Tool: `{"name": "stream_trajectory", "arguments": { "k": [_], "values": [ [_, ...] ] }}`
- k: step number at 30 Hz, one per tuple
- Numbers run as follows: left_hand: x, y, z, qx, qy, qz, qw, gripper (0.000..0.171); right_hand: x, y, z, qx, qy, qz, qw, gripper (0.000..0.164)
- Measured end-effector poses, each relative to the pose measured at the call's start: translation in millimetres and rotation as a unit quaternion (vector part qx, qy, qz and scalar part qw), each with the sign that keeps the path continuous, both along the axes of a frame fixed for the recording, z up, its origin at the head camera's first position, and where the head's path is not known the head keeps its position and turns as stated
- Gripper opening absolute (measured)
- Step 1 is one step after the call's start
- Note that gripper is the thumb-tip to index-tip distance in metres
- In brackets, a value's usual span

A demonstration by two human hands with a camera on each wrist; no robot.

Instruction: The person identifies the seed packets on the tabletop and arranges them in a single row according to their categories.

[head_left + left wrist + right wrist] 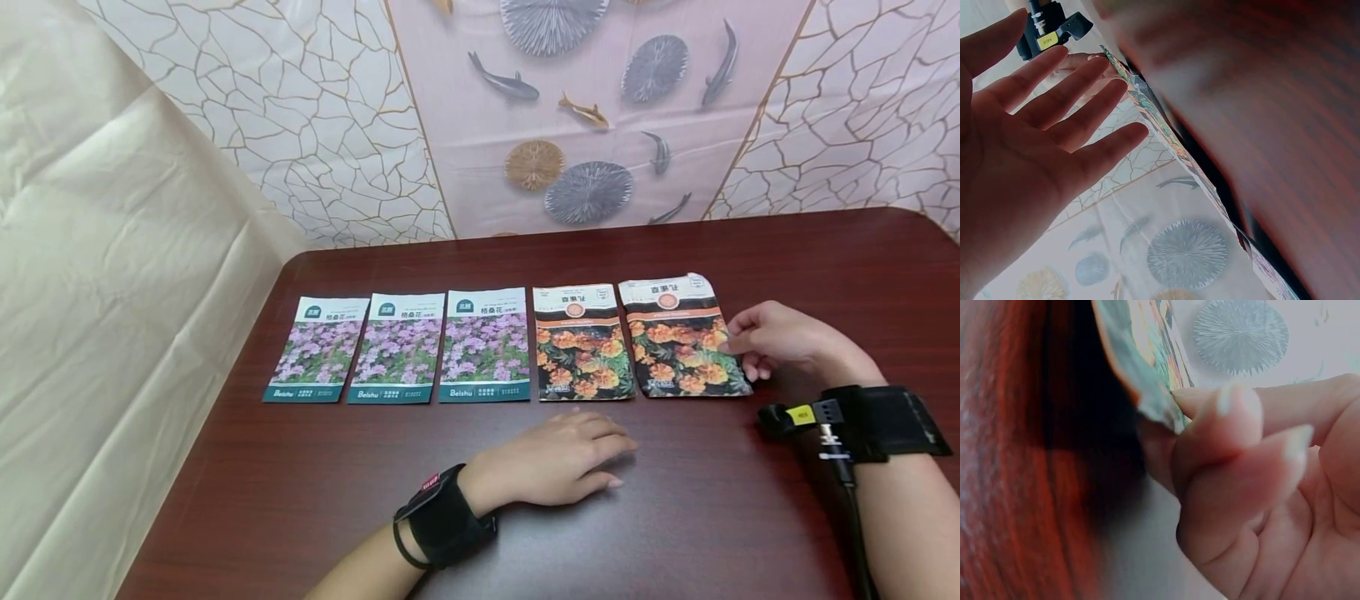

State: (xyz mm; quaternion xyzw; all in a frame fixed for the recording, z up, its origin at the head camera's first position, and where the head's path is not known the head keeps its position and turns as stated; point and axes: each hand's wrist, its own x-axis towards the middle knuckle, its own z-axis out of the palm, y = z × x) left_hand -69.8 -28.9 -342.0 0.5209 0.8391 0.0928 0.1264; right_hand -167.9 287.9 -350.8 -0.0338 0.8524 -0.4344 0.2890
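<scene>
At the right end of a row lies an orange-flower seed packet [678, 337], its top corner lifted a little. My right hand [780, 337] pinches this packet's right edge; in the right wrist view the packet's edge [1147, 375] sits at the fingertips, with the other fingers curled. A second orange-flower seed packet [583, 343] lies just left of it. Both have upside-down print. My left hand [551, 458] is below that second packet, palm down, holding nothing; the left wrist view shows its fingers [1060, 94] spread and nearly straight.
Three purple-flower seed packets continue the row leftward: one [485, 346], another [397, 348] and the leftmost [317, 350]. All lie on a dark red wooden table [300, 500]. A patterned cloth [600, 108] hangs behind the table; a pale cloth [112, 292] hangs at the left.
</scene>
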Motion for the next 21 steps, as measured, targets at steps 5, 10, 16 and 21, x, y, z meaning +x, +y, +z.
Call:
{"name": "stream_trajectory", "arguments": {
  "k": [5, 10, 16, 21],
  "values": [
    [0.3, 0, 0.3, -0.011, 0.004, 0.006, 0.9999, 0.046, 1.0, -3, 2.9, 0.051, 0.036, 0.005, 0.998, 0.014],
    [-0.1, -1, -0.3, -0.010, 0.009, 0.014, 0.9998, 0.046, 1.2, -4, 6.5, 0.083, 0.054, 0.000, 0.995, 0.021],
    [-4.6, -7, 2.8, 0.003, 0.024, 0.032, 0.9992, 0.046, 2.1, -3, 11.4, 0.102, 0.074, -0.028, 0.992, 0.032],
    [-11.7, -14, 6.6, 0.001, 0.043, 0.057, 0.9974, 0.047, 2.6, -6, 14.4, 0.095, 0.089, -0.048, 0.990, 0.036]
  ]
}}
